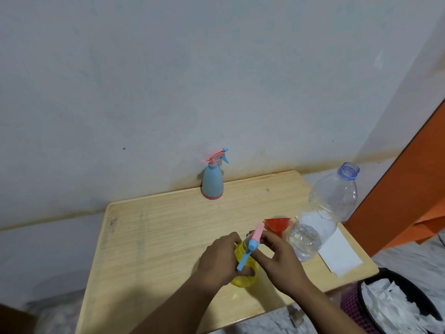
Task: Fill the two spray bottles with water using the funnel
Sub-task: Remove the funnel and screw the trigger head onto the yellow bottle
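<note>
Gripping the translucent yellow plastic spray bottle (244, 268) around its ribbed body, left hand (220, 260) wrapped from the left side, fingertips curling across the front low down. Standing upright on the pale wooden table (156, 237), near its front edge and slightly right of centre. Right hand (279, 257) closed on the bottle's neck, fingers pinched around the collar just beneath the pink and blue trigger spray head (251, 242); trigger head tilted, pink top pointing up and away, long blue lever hanging down over the yellow body.

Just behind the right hand, lying on the table: small red plastic funnel (277, 225), wide mouth tipped toward the back, spout toward the front. Touching or nearly touching it on the right: large clear plastic water bottle (322, 218), uncapped, bluish threaded neck, leaning in this wide view, water filling only the lower part. Under its base, white sheet of paper (337, 254) at the table's right edge.

Far back, against the grey wall (216, 68): second spray bottle, light blue with pink base and pink-blue trigger (212, 180), upright, head fitted, well apart from both hands.

Lower right, off the table: dark basket (375, 276) holding crumpled white paper.
</note>
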